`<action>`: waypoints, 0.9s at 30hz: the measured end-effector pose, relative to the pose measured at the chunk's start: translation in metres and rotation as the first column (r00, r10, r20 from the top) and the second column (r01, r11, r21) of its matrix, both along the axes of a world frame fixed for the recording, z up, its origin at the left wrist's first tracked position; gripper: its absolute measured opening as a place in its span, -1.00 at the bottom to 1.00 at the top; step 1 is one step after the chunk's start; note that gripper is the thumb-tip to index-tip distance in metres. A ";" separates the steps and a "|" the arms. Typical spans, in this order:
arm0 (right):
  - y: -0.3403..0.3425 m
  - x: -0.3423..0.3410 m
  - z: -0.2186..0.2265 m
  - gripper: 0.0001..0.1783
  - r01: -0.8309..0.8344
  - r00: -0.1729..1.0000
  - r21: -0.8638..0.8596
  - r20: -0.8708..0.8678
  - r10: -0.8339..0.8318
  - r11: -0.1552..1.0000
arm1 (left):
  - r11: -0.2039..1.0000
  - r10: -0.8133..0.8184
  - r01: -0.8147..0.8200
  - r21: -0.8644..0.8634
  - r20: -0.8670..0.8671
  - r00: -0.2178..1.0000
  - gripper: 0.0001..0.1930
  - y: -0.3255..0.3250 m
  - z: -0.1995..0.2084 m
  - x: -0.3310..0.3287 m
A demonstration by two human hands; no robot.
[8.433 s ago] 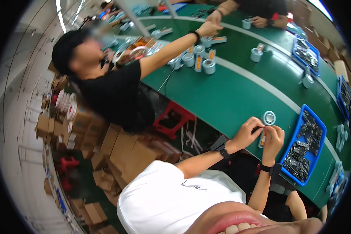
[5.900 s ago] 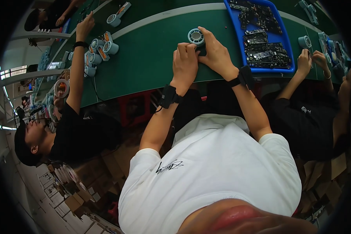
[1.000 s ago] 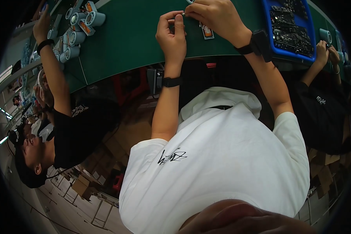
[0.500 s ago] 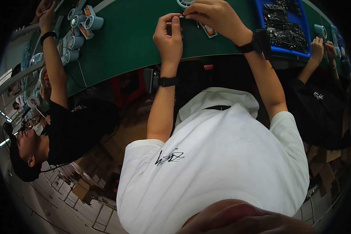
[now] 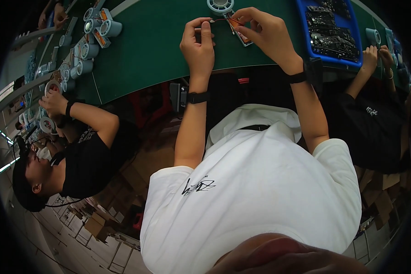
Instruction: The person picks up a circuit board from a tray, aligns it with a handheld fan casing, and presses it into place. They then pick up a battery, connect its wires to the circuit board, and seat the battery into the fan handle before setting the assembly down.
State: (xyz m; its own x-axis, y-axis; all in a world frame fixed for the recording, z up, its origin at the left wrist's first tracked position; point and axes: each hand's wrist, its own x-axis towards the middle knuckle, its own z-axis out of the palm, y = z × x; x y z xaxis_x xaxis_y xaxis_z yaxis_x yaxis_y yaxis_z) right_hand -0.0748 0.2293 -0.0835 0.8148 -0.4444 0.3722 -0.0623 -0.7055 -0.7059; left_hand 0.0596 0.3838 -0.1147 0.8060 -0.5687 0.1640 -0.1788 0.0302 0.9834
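1. From where I stand, the left hand [image 5: 198, 48] has thumb and forefinger pinched together on a small pale connector [image 5: 212, 21], which sits right at the fingertips.
2. A thin red wire [image 5: 222, 19] runs from that connector across the gap to the right hand [image 5: 271, 39].
3. The right hand's thumb and forefinger curl about the wire's other stretch; I can't tell whether they are squeezing it or merely beside it.
4. The light blue handheld fan [image 5: 220, 4] lies on the green worktable [image 5: 155, 50], its round head beyond the fingertips and partly cut off by the upper edge of the view.
5. Its opened handle [image 5: 246, 41], with orange inside, slants down toward the wearer, partly behind the right hand's fingers.
6. Off to the right, apart from the hands, a blue tray [image 5: 305, 45] holds dark circuit boards [image 5: 329, 43].
7. More light blue fans [image 5: 98, 27] cluster on the table at the left, near a co-worker [image 5: 89, 157] in black; another co-worker [image 5: 374, 132] sits at the right.
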 end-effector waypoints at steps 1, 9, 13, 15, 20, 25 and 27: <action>-0.006 0.000 -0.004 -0.71 -0.031 0.998 0.139 0.051 0.024 0.990 | 1.000 -0.003 0.003 0.002 -0.005 1.000 -0.79 0.000 0.000 0.000; -0.006 0.012 0.031 -0.79 -0.212 0.972 0.870 0.143 0.184 0.445 | 0.999 0.039 -0.039 -0.011 -0.008 0.999 -0.78 0.000 0.001 0.004; -0.005 0.021 0.024 -0.80 -0.178 0.982 0.781 0.098 0.164 0.598 | 0.999 0.040 -0.040 0.003 -0.002 0.999 -0.78 0.002 -0.001 0.005; -0.005 0.025 0.022 -0.83 -0.212 0.977 0.592 0.136 0.163 0.777 | 0.999 0.043 -0.043 0.006 0.006 0.999 -0.79 0.002 -0.002 0.006; -0.012 0.053 -0.004 -0.84 -0.618 0.650 0.238 0.691 0.317 0.749 | 0.999 0.036 -0.035 -0.017 0.008 0.999 -0.80 0.001 -0.002 0.005; 0.005 0.037 0.040 -0.92 -0.144 0.986 0.269 0.126 0.113 0.952 | 0.999 0.043 -0.043 -0.024 0.007 0.999 -0.80 0.001 -0.004 0.006; 0.008 0.037 0.042 -0.91 -0.057 0.997 0.083 0.061 0.052 0.995 | 0.999 0.038 -0.038 -0.027 0.008 0.999 -0.80 0.001 -0.003 0.006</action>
